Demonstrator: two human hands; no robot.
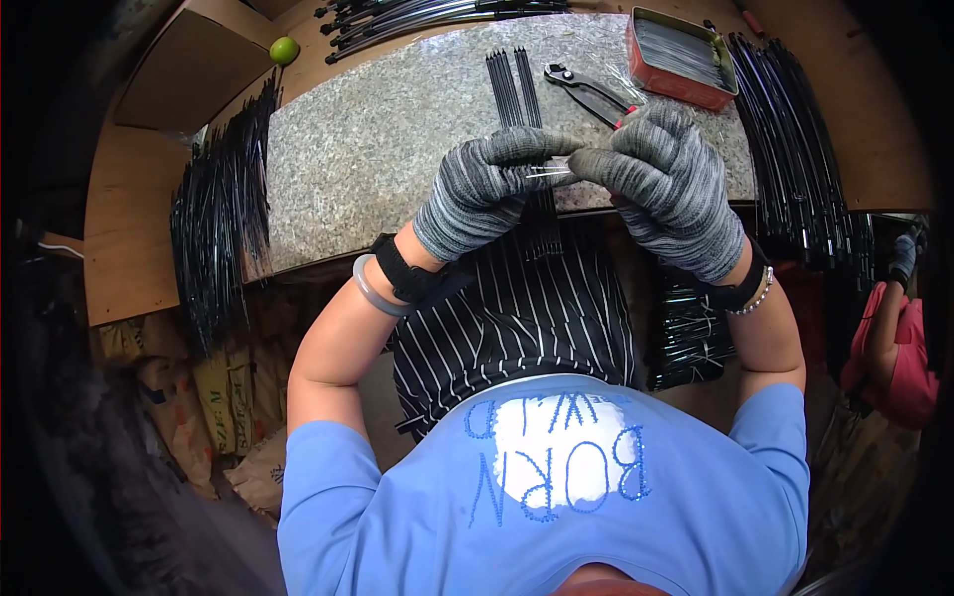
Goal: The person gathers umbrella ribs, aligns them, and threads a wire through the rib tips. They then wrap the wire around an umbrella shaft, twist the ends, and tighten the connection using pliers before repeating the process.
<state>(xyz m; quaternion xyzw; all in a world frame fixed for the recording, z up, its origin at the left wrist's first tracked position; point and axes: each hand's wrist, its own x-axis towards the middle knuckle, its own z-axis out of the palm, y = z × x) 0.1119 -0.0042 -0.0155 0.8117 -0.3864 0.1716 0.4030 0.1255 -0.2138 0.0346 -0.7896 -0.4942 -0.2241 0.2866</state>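
Crosswise, a few thin wires are held over the black rods, their long axis running roughly left to right while the rods run away from the body. The wires are pinched at their right ends by the fingertips of the right hand, which is the nearer to them at that end; their left ends reach the fingers of the left hand, and whether they are gripped there cannot be told. The left hand is closed over the rods, whose far ends are laid on the stone slab in two close groups and whose near ends are brought past its edge, towards the striped apron.

Beyond the right hand, the pliers are laid slantwise, head to the far left, red grips just beside the glove. Farther off to the right, a red tin is placed at the slab's far corner, open and well filled with thin pale strips lying side by side; a few loose ones are scattered at its left. At the far left, a cardboard box is seen, its contents hidden.
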